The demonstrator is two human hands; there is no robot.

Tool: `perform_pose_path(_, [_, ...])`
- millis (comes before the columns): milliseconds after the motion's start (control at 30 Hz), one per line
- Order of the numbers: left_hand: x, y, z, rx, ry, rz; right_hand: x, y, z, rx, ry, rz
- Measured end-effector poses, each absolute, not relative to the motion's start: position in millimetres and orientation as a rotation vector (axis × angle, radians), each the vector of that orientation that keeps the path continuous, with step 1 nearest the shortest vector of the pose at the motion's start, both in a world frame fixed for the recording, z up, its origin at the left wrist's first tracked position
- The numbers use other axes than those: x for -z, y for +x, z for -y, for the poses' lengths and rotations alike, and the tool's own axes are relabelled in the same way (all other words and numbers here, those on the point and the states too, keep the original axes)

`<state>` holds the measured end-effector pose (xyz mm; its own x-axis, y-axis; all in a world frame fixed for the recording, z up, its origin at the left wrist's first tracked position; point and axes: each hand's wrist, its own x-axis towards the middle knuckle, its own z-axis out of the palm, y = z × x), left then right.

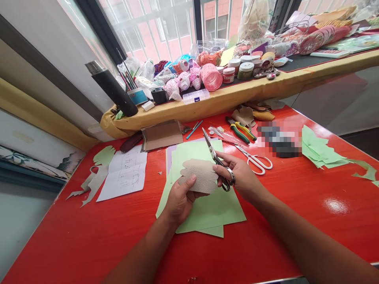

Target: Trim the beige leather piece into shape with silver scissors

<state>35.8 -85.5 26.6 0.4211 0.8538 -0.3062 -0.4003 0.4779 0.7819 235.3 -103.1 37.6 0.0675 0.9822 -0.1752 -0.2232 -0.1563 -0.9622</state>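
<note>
Pinching a tan leatherette cutout [199, 175] above green card sheets [213, 213] on the red bench [74, 236], the left hand [180, 199] holds it lengthwise crosswise; the separate right hand [237, 173] grips steel scissors [217, 161] just beside its right edge, blades pointing away.

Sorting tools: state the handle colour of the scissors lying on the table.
White handles, best seen in the head view.

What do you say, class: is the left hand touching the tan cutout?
Touching: the head view shows the left hand holding the tan cutout, with its thumb lying on the cutout's face.
</note>
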Motion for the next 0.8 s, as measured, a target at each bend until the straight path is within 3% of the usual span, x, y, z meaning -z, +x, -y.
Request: perform_pose_path(800, [-22.4, 35.3, 85.7, -0.892, 0.755, -0.823, -40.0, 234.0, 104.3, -1.326, -1.269, 0.918])
